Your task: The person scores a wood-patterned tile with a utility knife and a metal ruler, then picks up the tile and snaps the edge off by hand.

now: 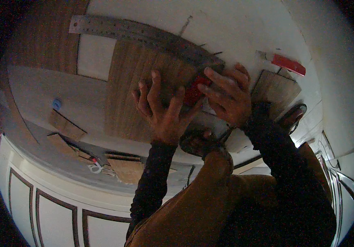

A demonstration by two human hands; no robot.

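Observation:
My left hand point(162, 109) lies with spread fingers on a wood-grain board point(125, 82), its thumb close to a red object point(193, 88). My right hand point(228, 94) has curved fingers over that red object, gripping it at the board's right end; its exact kind is hard to make out. A long metal ruler point(111, 25) lies across the top of the board, its right end near my right fingers.
A red-handled tool point(288, 64) and a small board point(273, 92) are at right. Another board point(47, 35) lies upper left, offcuts point(66, 125) and a small blue item point(56, 103) lower left. My feet point(195, 140) are below my hands; white panelled woodwork point(53, 218) runs along the lower left.

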